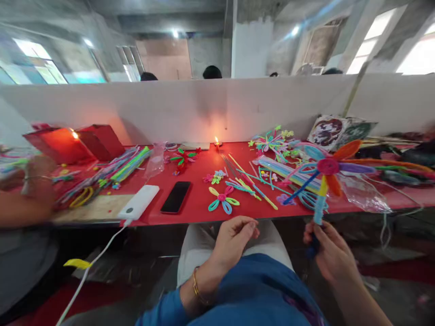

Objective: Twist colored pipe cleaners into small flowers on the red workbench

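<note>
My right hand is wrapped round the light-blue lower stem of a large pipe-cleaner flower. The bloom has a pink-red centre with orange, purple and blue loops, and the stem turns yellow near the top. Something dark blue pokes out below my fist. Over my lap, my left hand is curled closed, thumb against the index finger; whether anything is inside is hidden. Straight ahead on the red table lies a smaller pipe-cleaner flower with blue, green and yellow loops, touched by neither hand.
A small flame burns at the back, another flame by a red box. A phone and a corded white power strip lie near the front edge. Loose pipe cleaners spread rightward. A co-worker's blurred arm is at left.
</note>
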A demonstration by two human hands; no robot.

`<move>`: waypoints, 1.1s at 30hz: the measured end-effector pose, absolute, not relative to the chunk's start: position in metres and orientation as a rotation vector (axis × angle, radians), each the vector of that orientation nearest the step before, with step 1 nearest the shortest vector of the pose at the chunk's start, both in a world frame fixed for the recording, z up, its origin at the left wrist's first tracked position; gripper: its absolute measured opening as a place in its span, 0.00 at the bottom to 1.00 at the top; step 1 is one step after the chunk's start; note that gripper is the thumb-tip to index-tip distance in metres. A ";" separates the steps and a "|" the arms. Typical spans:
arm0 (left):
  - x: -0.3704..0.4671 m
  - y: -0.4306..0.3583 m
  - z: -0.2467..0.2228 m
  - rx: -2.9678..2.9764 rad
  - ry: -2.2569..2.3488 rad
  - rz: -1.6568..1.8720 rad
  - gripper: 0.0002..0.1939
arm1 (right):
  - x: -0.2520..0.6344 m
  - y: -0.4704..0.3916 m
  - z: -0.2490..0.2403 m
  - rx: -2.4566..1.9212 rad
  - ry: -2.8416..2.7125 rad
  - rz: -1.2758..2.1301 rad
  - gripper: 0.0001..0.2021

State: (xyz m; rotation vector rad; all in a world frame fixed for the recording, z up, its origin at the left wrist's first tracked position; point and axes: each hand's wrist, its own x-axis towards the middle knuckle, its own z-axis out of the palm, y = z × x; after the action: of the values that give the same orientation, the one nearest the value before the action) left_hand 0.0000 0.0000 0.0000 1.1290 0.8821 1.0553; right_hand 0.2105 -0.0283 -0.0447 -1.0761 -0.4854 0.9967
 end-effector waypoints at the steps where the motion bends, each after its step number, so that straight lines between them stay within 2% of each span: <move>1: 0.001 0.000 -0.002 1.130 0.871 1.009 0.12 | 0.207 -0.029 -0.046 -1.069 -0.521 1.020 0.16; 9: 0.010 -0.002 -0.013 1.398 0.914 0.716 0.12 | 0.183 -0.035 -0.049 -1.045 -0.684 1.241 0.09; 14: 0.016 0.001 -0.015 1.522 0.813 0.763 0.16 | 0.166 -0.038 -0.051 -1.026 -0.720 1.325 0.09; 19: 0.022 0.003 -0.018 1.395 0.701 0.752 0.17 | 0.146 -0.039 -0.054 -1.016 -0.804 1.403 0.08; 27: 0.017 0.007 -0.021 1.472 0.852 0.854 0.12 | 0.157 -0.026 -0.055 -1.177 -1.269 1.235 0.13; 33: 0.015 0.005 -0.012 1.637 0.930 0.737 0.12 | 0.189 -0.015 -0.038 -1.267 -1.033 1.047 0.14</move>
State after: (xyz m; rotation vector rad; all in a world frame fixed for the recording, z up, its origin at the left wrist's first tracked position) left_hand 0.0152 0.0055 -0.0121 1.6372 0.9295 0.7370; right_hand 0.1886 -0.0145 -0.0376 -1.2673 -1.0330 1.0470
